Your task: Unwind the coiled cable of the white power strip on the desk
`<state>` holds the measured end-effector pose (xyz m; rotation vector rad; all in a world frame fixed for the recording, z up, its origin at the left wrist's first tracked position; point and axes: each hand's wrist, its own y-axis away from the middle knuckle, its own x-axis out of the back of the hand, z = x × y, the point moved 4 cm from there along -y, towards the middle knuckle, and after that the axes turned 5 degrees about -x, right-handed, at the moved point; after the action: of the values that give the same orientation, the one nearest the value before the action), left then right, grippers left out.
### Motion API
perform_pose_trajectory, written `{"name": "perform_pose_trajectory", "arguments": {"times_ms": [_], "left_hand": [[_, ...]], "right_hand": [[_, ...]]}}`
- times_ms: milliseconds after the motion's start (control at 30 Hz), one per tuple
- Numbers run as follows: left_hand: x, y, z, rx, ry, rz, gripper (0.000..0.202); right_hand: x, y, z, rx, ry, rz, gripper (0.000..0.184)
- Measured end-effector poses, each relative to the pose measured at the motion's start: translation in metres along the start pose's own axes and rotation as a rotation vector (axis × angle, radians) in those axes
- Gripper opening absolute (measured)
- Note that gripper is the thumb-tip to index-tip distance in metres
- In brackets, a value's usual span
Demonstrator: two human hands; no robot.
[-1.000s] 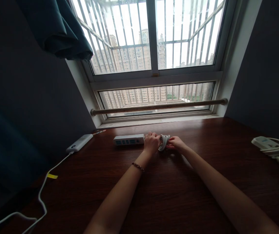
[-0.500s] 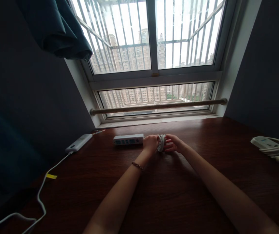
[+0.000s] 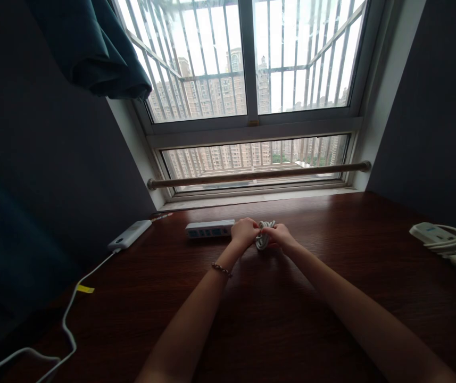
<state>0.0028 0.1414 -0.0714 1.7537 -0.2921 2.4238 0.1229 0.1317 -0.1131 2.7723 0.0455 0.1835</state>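
A white power strip lies on the dark wooden table near the window. Its white cord is gathered into a coiled bundle at the strip's right end. My left hand is closed around the left side of the bundle, a beaded bracelet on its wrist. My right hand is closed on the right side of the same bundle, fingers pinched at its top. The two hands nearly touch over the coil.
A white power bank with a white cable lies at the table's left. A second power strip with coiled cord sits at the far right. A rail and barred window run behind; a dark curtain hangs upper left.
My right hand has moved left onto the top of the coiled cord, closing the gap with my left hand. The bundle looks more tightly gathered. The power strip has stayed put.
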Motion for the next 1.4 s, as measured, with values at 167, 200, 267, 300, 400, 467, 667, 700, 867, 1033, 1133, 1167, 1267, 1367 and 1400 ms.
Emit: {"name": "perform_pose_trajectory", "arguments": {"times_ms": [167,200,267,300,400,467,667,700,867,1033,1133,1167,1267,1367,1400], "left_hand": [[0.004,-0.009,-0.017,0.000,0.128,-0.140,0.028],[0.004,-0.011,-0.021,0.001,0.163,-0.170,0.027],[0.000,-0.015,-0.027,0.005,0.235,-0.227,0.026],[-0.003,-0.016,-0.029,0.009,0.268,-0.252,0.025],[-0.013,-0.020,-0.030,0.031,0.354,-0.320,0.025],[-0.018,-0.021,-0.029,0.051,0.393,-0.354,0.025],[-0.021,-0.019,-0.024,0.106,0.413,-0.385,0.027],[-0.020,-0.019,-0.024,0.112,0.403,-0.382,0.027],[-0.014,-0.015,-0.021,0.122,0.331,-0.334,0.026],[-0.009,-0.015,-0.018,0.104,0.239,-0.220,0.027],[-0.011,-0.016,-0.017,0.097,0.186,-0.160,0.027],[-0.012,-0.016,-0.017,0.096,0.173,-0.150,0.028],[-0.016,-0.017,-0.019,0.083,0.145,-0.151,0.028],[-0.017,-0.019,-0.023,0.055,0.142,-0.190,0.028],[-0.017,-0.020,-0.025,0.045,0.146,-0.207,0.027]], "right_hand": [[-0.001,0.005,-0.001,-0.035,-0.056,-0.013,0.023],[-0.001,0.006,-0.002,-0.038,-0.069,-0.020,0.023],[-0.002,0.009,-0.002,-0.042,-0.098,-0.034,0.023],[-0.002,0.010,-0.003,-0.044,-0.112,-0.039,0.022],[-0.002,0.012,-0.003,-0.053,-0.160,-0.031,0.021],[-0.001,0.011,-0.003,-0.056,-0.196,-0.014,0.020],[0.000,-0.003,0.005,-0.032,-0.236,0.021,0.019],[0.000,-0.004,0.006,-0.022,-0.231,0.025,0.019],[0.000,-0.005,0.008,0.032,-0.212,0.067,0.018],[-0.003,-0.002,0.006,0.074,-0.208,0.059,0.017],[-0.004,-0.002,0.005,0.094,-0.211,0.071,0.017],[-0.004,-0.002,0.005,0.100,-0.211,0.074,0.017],[-0.007,-0.003,0.005,0.114,-0.212,0.067,0.018],[-0.009,-0.003,0.005,0.123,-0.221,0.040,0.018],[-0.010,-0.002,0.005,0.122,-0.223,0.027,0.018]]}}
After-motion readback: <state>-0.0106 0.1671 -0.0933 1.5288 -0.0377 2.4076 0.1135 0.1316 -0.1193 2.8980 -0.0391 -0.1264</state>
